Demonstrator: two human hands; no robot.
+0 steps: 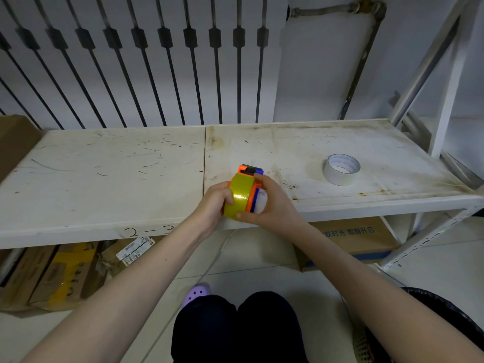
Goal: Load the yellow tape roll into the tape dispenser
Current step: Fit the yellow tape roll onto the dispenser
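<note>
At the bottom centre of the frame, 2 dark-trousered knees (235,328) sit beside a purple clog (196,293) on the pale floor. Both forearms reach up toward the middle of the frame, where the 2 hands meet at the front edge of a scuffed white shelf (104,179). The left hand (214,203) is curled around the left side of the yellow tape roll (239,196). The right hand (269,203) wraps the right side, thumb on the roll's lower edge and fingers over the orange and blue tape dispenser (252,179). The roll sits against the dispenser's orange side plate, held between both hands. Whether it is fully seated cannot be told.

Right of centre, well apart from the hands, a white tape roll (340,170) lies flat on the shelf. Cardboard boxes (52,273) sit under the shelf at lower left. A white radiator (157,56) fills the upper left.
</note>
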